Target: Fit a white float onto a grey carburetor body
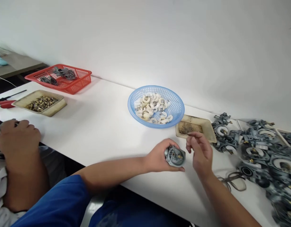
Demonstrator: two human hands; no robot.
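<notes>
My left hand (pixel 158 157) is wrapped round a grey metal carburetor body (pixel 175 156), whose open side with brass parts faces up. Just right of it, my right hand (pixel 201 153) is raised with thumb and forefinger pinched together; whatever lies between the fingertips is too small to make out. Behind that hand stands a shallow cream tray (pixel 208 130) with small thin metal pins (pixel 186 129) in it. A blue plastic basket (pixel 131 108) farther back holds many white floats (pixel 149 108).
Many carburetor bodies (pixel 256 151) with white floats are heaped at the right, beside eyeglasses (pixel 237 183). On the left are a red basket (pixel 81 84) with metal bodies, a tray (pixel 57 108) of brass parts (pixel 42 103), red-handled tools (pixel 5 103) and a co-worker's hand (pixel 20 135).
</notes>
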